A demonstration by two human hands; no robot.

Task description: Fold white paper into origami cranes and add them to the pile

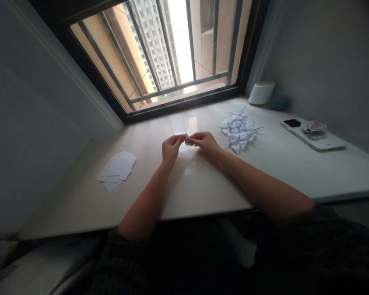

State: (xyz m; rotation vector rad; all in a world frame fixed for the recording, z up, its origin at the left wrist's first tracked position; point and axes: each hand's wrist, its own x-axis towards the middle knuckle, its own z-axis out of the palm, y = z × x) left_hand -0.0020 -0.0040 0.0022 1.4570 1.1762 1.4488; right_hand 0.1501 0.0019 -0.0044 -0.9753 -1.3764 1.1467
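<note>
Small white paper piece (187, 139) observed directly between left hand (171, 148) and right hand (203, 141). Hands near together, both pinching it at the fingertips.

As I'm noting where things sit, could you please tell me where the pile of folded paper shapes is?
In the head view, the pile of folded paper shapes lies on the tabletop, just right of the right hand and beyond its forearm.

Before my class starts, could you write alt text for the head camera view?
A person's left hand and right hand pinch a small piece of paper over a pale table. Folded paper shapes lie piled to the right, flat sheets to the left, with a barred window behind.
</note>
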